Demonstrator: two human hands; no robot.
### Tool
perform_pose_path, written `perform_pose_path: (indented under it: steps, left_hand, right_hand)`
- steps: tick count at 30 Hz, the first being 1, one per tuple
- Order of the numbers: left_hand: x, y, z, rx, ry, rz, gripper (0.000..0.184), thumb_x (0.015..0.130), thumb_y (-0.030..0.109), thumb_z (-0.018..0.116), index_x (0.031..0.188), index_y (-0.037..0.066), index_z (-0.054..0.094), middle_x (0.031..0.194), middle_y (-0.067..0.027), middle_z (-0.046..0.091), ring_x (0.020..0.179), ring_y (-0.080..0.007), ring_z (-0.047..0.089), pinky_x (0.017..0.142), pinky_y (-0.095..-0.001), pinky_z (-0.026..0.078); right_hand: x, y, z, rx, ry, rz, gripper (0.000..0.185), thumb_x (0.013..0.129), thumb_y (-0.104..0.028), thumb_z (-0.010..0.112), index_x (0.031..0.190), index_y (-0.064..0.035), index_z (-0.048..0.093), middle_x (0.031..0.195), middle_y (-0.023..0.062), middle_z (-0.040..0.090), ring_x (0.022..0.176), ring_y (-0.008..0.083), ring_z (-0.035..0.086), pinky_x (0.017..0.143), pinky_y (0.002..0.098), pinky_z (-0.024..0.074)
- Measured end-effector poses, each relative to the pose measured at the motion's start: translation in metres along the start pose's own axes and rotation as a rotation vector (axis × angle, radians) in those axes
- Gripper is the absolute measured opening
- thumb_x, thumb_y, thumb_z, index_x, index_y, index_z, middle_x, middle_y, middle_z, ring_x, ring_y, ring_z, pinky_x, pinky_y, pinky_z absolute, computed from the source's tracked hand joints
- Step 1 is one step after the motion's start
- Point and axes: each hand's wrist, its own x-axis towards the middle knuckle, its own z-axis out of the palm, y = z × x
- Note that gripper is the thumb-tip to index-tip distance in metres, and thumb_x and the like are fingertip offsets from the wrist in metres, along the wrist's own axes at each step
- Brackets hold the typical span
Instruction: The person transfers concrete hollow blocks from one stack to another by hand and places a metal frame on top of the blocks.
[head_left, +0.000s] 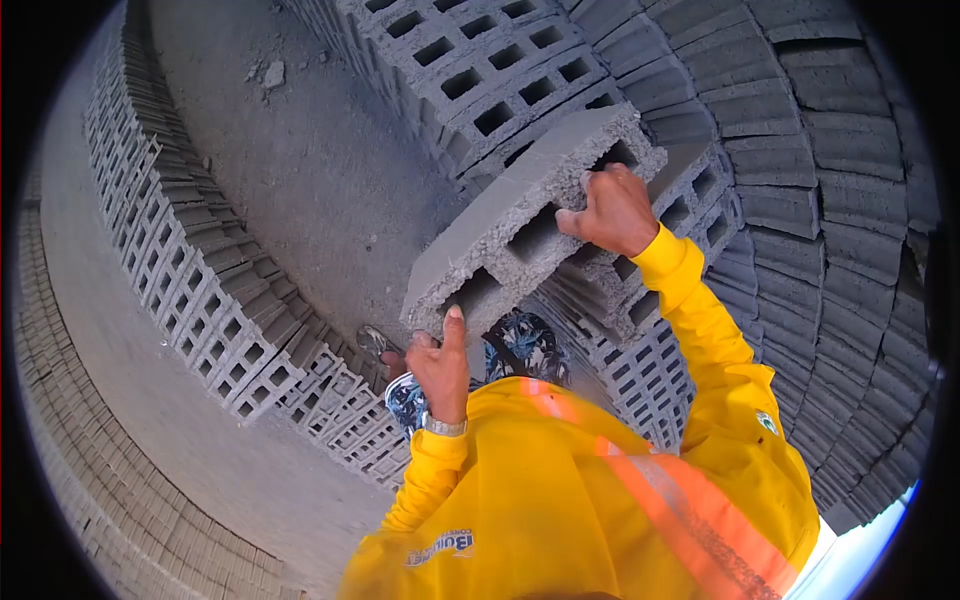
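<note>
A grey hollow concrete block is held tilted in front of my body, its row of three openings facing me. My left hand grips the lower left end, thumb up along the face near one opening. At the upper right end, my right hand is closed on the block, its fingers at the far opening and thumb at the middle one. More hollow blocks lie stacked just under and beside the right forearm. Parts of both hands' fingers are hidden by the block.
Tall stacks of hollow blocks stand ahead, and a wall of stacked blocks rises on the right. A long low row of blocks curves along the left. Dusty ground with loose rubble runs between them.
</note>
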Motion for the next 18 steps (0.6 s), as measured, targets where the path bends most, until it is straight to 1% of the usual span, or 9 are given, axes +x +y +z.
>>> perform_pose_path:
  steps: [1, 3, 4, 6, 8, 11, 12, 15, 18]
  left_hand:
    - [0.001, 0.013, 0.020, -0.022, -0.025, 0.008, 0.055, 0.086, 0.035, 0.074, 0.062, -0.006, 0.046, 0.057, -0.0114, 0.049, 0.057, -0.0167, 0.042, 0.052, -0.0402, 0.038]
    - [0.002, 0.036, 0.060, -0.073, -0.076, 0.022, 0.059, 0.086, 0.037, 0.074, 0.059, -0.004, 0.041, 0.053, -0.0086, 0.041, 0.057, -0.0154, 0.038, 0.049, -0.0407, 0.035]
    - [0.002, 0.046, 0.076, -0.047, -0.112, 0.023, 0.059, 0.087, 0.037, 0.074, 0.059, -0.005, 0.042, 0.053, -0.0107, 0.043, 0.056, -0.0172, 0.040, 0.050, -0.0412, 0.036]
    - [0.001, 0.063, 0.102, 0.001, -0.185, 0.022, 0.060, 0.087, 0.038, 0.073, 0.060, -0.006, 0.043, 0.053, -0.0148, 0.046, 0.053, -0.0208, 0.045, 0.051, -0.0423, 0.038]
    - [0.002, 0.053, 0.138, 0.063, -0.120, 0.195, 0.059, 0.088, 0.038, 0.072, 0.061, -0.007, 0.044, 0.054, -0.0201, 0.049, 0.051, -0.0283, 0.050, 0.051, -0.0440, 0.039]
    - [-0.005, 0.080, 0.158, 0.041, -0.174, 0.200, 0.055, 0.089, 0.037, 0.070, 0.063, -0.007, 0.048, 0.057, -0.0285, 0.052, 0.056, -0.0431, 0.058, 0.054, -0.0468, 0.043]
    - [-0.007, 0.091, 0.157, 0.020, -0.222, 0.129, 0.054, 0.089, 0.036, 0.070, 0.064, -0.007, 0.049, 0.057, -0.0285, 0.051, 0.056, -0.0433, 0.059, 0.054, -0.0469, 0.043]
    - [-0.009, 0.106, 0.165, 0.014, -0.253, 0.114, 0.054, 0.089, 0.038, 0.069, 0.065, -0.007, 0.050, 0.056, -0.0290, 0.050, 0.057, -0.0447, 0.058, 0.054, -0.0465, 0.043]
    - [-0.009, 0.110, 0.170, 0.079, -0.233, 0.180, 0.054, 0.090, 0.039, 0.068, 0.067, -0.006, 0.051, 0.057, -0.0296, 0.051, 0.057, -0.0456, 0.058, 0.053, -0.0465, 0.043]
  right_hand:
    - [0.006, 0.023, -0.010, 0.008, 0.027, 0.016, 0.042, 0.064, -0.035, 0.077, 0.061, 0.0040, 0.062, 0.063, 0.0251, 0.061, 0.069, 0.0420, 0.062, 0.070, 0.0498, 0.0491]
    - [0.018, 0.070, -0.021, -0.002, -0.003, 0.059, 0.042, 0.064, -0.034, 0.076, 0.062, 0.0051, 0.061, 0.064, 0.0260, 0.060, 0.070, 0.0439, 0.061, 0.068, 0.0494, 0.0496]
    - [0.023, 0.088, -0.029, 0.027, -0.038, 0.111, 0.043, 0.064, -0.034, 0.075, 0.062, 0.0062, 0.060, 0.065, 0.0271, 0.059, 0.070, 0.0448, 0.062, 0.067, 0.0484, 0.0500]
    - [0.030, 0.122, -0.033, 0.015, -0.063, 0.137, 0.043, 0.064, -0.034, 0.075, 0.062, 0.0066, 0.060, 0.065, 0.0277, 0.059, 0.069, 0.0450, 0.062, 0.066, 0.0480, 0.0499]
    - [0.039, 0.154, -0.038, 0.015, -0.127, 0.183, 0.045, 0.063, -0.033, 0.076, 0.063, 0.0083, 0.058, 0.066, 0.0292, 0.058, 0.068, 0.0447, 0.061, 0.066, 0.0473, 0.0491]
    - [0.039, 0.188, -0.036, 0.042, -0.091, 0.196, 0.045, 0.063, -0.031, 0.077, 0.064, 0.0096, 0.057, 0.066, 0.0297, 0.056, 0.066, 0.0442, 0.060, 0.064, 0.0468, 0.0482]
    - [0.038, 0.198, -0.029, 0.032, -0.070, 0.183, 0.045, 0.063, -0.030, 0.077, 0.064, 0.0105, 0.057, 0.065, 0.0299, 0.056, 0.064, 0.0437, 0.059, 0.063, 0.0466, 0.0474]
    - [0.033, 0.222, -0.018, 0.054, -0.005, 0.133, 0.045, 0.064, -0.030, 0.077, 0.065, 0.0108, 0.057, 0.065, 0.0301, 0.055, 0.063, 0.0439, 0.058, 0.063, 0.0469, 0.0468]
    - [0.037, 0.224, -0.019, 0.084, -0.035, 0.166, 0.045, 0.064, -0.029, 0.077, 0.065, 0.0110, 0.057, 0.064, 0.0304, 0.054, 0.062, 0.0436, 0.058, 0.062, 0.0467, 0.0464]
